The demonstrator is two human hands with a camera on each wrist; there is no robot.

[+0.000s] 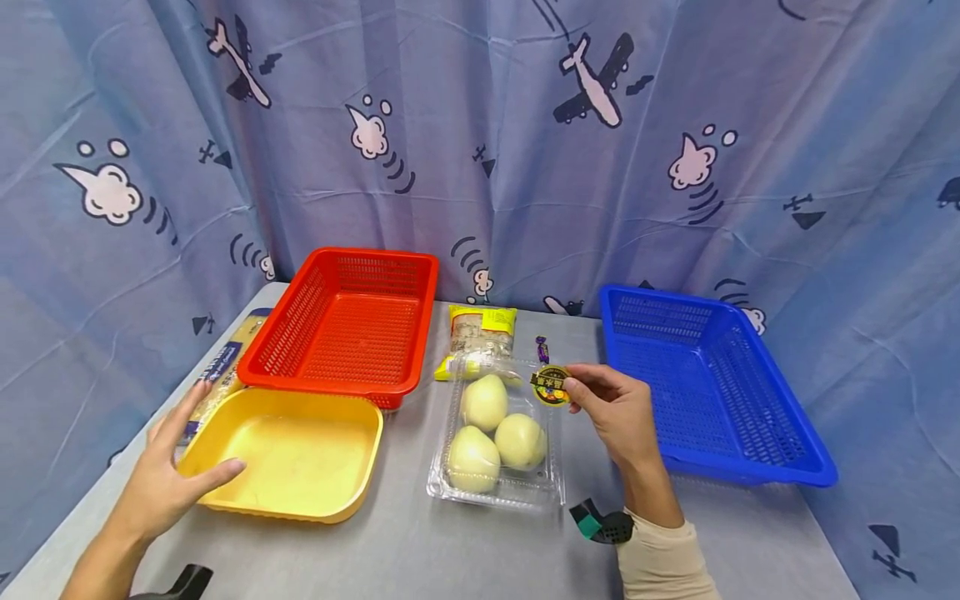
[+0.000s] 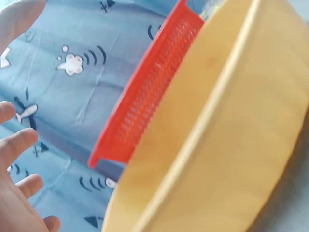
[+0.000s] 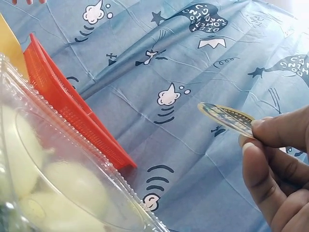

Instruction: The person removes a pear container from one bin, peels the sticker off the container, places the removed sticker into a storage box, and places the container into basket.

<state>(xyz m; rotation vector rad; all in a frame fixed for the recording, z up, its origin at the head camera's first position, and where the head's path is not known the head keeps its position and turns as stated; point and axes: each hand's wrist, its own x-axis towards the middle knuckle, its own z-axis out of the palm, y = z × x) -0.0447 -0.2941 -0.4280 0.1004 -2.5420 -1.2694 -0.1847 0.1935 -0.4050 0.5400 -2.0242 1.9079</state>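
Note:
Between thumb and fingers, my right hand (image 1: 617, 408) pinches a round black-and-gold sticker label (image 1: 551, 385) above the right edge of a clear plastic box. In the right wrist view the sticker (image 3: 227, 118) is seen nearly edge-on. Inside the clear clamshell box (image 1: 553, 479) lie three pale yellow-green fruits (image 1: 521, 442); the kind is hard to tell. My left hand (image 1: 161, 479) hovers at the left side of a yellow plastic basin (image 1: 292, 458), thumb and fingers spread, holding nothing. The left wrist view has the same hand (image 2: 19, 179) apart from the basin.
A red basket (image 1: 367, 333) stands behind the basin, a blue basket (image 1: 697, 383) at the right. Behind the box lie a yellow-and-clear food packet (image 1: 482, 329) and a small purple wrapped candy (image 1: 542, 349). Another packet (image 1: 225, 367) lies partly hidden left of the red basket. A curtain (image 1: 480, 150) hangs behind.

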